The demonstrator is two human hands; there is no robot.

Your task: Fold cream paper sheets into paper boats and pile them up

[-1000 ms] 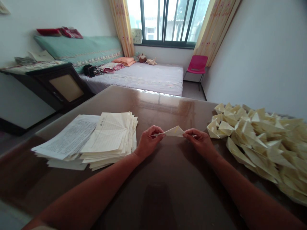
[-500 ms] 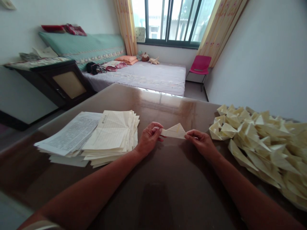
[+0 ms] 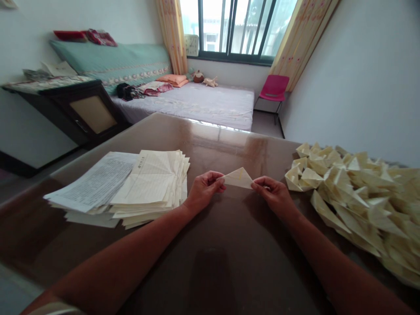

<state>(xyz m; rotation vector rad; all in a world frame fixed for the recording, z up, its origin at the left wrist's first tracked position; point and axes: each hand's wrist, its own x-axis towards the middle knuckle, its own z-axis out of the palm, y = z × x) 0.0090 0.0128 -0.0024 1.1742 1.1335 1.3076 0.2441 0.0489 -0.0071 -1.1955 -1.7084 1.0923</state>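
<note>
A small folded cream paper piece (image 3: pixel 238 178), triangular, is held just above the brown table (image 3: pixel 210 144). My left hand (image 3: pixel 205 191) pinches its left tip and my right hand (image 3: pixel 274 195) pinches its right tip. A stack of flat cream and printed sheets (image 3: pixel 131 186) lies left of my left hand. To the right of my right hand spreads a large heap of folded cream paper pieces (image 3: pixel 357 192).
Beyond the table stand a bed (image 3: pixel 197 103) with a green headboard, a dark cabinet (image 3: pixel 78 111) at the left, a pink chair (image 3: pixel 274 89) and a window with curtains. A white wall runs along the right side.
The folded piece has tilted up from nearly flat, so its triangular face shows more. Both hands have stayed almost where they were, still pinching its tips.
</note>
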